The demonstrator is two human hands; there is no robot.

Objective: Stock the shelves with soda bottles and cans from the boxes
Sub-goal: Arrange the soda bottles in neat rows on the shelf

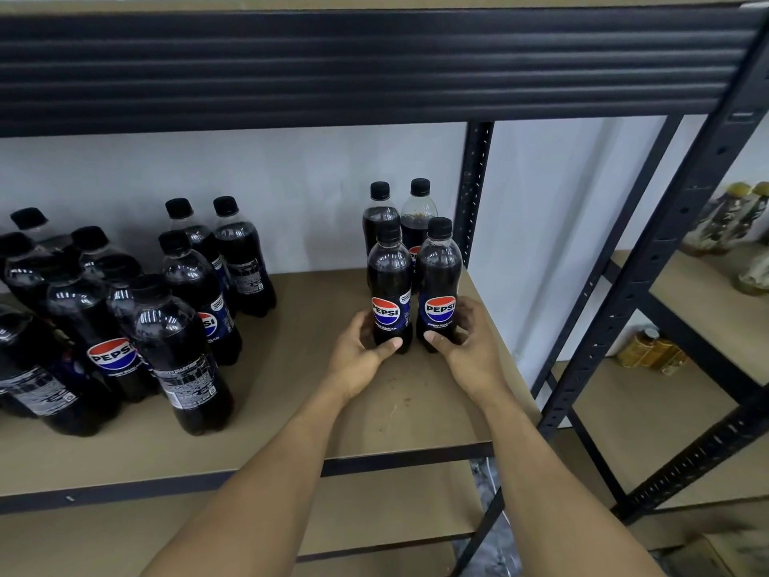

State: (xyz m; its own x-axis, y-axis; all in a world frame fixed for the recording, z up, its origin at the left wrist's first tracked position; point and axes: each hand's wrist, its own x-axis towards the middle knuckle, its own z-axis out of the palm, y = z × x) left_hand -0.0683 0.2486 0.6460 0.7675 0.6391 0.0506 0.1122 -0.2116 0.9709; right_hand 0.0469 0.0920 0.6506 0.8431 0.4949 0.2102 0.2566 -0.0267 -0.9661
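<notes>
A dark metal shelving unit (374,68) is filling the frame, its wooden shelf board (303,368) carrying every Pepsi bottle in sight. To the right, a neighbouring rack (674,410) is holding a few blurred jars (649,349) on 2 levels, too blurred to count, and the corner of a cardboard box (724,551) is showing at the bottom right edge.

On the left half of the board, a crowded cluster of bottles (179,351) is standing upright with black caps on. At least 9 are showing, but they are overlapping and running off the left edge, so the exact count cannot be told.

At the board's right end, 4 more bottles are standing in a tight block of 2 rows. The 2 rear bottles (379,214) are sitting close to the white wall beside the back post.

A person is reaching in with 2 bare arms. The left hand (362,347) is gripping the left front bottle (391,285) low on its body, thumb curling across the base. The right hand (466,339) is gripping the right front bottle (439,281) the same way, fingers wrapping round its far side. Both front bottles are standing upright on the board, side by side and almost touching, with their red, white and blue labels facing the camera.
</notes>
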